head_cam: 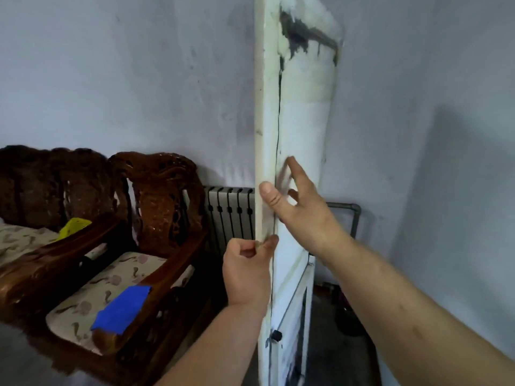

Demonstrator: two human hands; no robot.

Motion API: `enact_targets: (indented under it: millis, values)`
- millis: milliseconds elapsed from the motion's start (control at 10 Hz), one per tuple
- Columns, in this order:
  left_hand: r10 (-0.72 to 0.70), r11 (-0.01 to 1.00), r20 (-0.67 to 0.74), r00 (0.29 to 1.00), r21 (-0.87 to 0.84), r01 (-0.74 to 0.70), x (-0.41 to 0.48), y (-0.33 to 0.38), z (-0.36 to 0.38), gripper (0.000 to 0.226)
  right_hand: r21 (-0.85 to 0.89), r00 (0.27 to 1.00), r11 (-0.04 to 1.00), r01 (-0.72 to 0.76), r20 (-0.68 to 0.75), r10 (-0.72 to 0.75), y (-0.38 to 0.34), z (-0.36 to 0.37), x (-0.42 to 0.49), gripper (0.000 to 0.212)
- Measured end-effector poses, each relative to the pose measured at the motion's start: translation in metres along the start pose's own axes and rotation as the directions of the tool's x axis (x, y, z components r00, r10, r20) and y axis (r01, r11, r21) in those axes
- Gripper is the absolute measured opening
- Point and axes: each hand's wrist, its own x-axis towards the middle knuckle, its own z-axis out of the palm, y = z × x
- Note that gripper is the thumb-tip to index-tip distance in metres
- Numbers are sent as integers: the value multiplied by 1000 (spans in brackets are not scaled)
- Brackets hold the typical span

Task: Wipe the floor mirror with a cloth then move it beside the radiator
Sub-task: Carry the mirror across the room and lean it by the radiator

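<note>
The tall floor mirror (301, 126) in its white frame stands nearly edge-on in front of me, its glass reflecting the pale wall. My left hand (246, 271) grips the near frame edge at mid height, fingers curled round it. My right hand (298, 207) is higher up, with the thumb on the frame edge and straight fingers against the glass. Behind the mirror, the grey radiator (230, 213) stands against the wall, partly hidden. A blue cloth (122, 309) lies on the nearer chair's seat cushion.
Two carved dark wooden chairs (156, 207) with patterned cushions stand at the left, close to the radiator. A yellow cloth (73, 227) lies on the farther chair. A grey pipe (354, 215) runs along the wall right of the mirror. Dark floor shows at the lower right.
</note>
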Motion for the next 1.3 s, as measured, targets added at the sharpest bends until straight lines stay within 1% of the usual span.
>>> enact_targets:
  millis: [100,200,300,400,500,600,700,800,900,1000,1100,1200,1300]
  values:
    - [10,1000,4,1000,14,-10,-9,-1,-2,29,-184,999,983,5,-34,-12,-13,9,-14,98]
    - [12,1000,35,999,18,-13,-19,-2,-5,27,-385,998,923,-23,-69,-4,-23,16,-18,94]
    - [5,999,65,998,38,-7,-28,-1,-7,24,-484,993,875,-6,-109,-54,-32,23,-27,79]
    - [-4,994,76,997,107,-4,-36,-2,-3,16,-562,989,822,-92,-147,10,-35,21,-36,63]
    - [28,986,93,995,159,-42,-42,-2,3,18,-736,988,661,-143,-141,55,-40,14,-43,69]
    - [84,982,144,986,159,-107,-48,0,11,32,-797,974,561,-225,-181,133,-40,4,-45,73]
    - [116,973,180,977,176,-148,-57,1,18,32,-754,972,619,-221,-224,74,-34,-9,-45,62]
    - [145,958,243,959,208,-197,-68,-1,24,33,-619,916,755,-218,-396,-60,-15,-13,-50,63]
    - [198,926,286,938,260,-275,-77,-3,30,39,-640,858,752,-158,-465,-216,-11,-23,-61,67]
    - [231,907,306,924,276,-318,-91,-1,40,41,-664,875,727,-177,-444,-193,-4,-41,-69,66]
    - [265,897,322,909,263,-355,-101,3,49,41,-637,870,749,-184,-459,-177,-3,-52,-73,56]
    - [283,899,346,894,230,-374,-110,5,59,40,-637,876,730,-247,-469,-112,-5,-65,-78,43]
    - [271,905,363,891,218,-364,-119,8,70,41,-658,877,679,-325,-478,-44,-5,-78,-80,37]
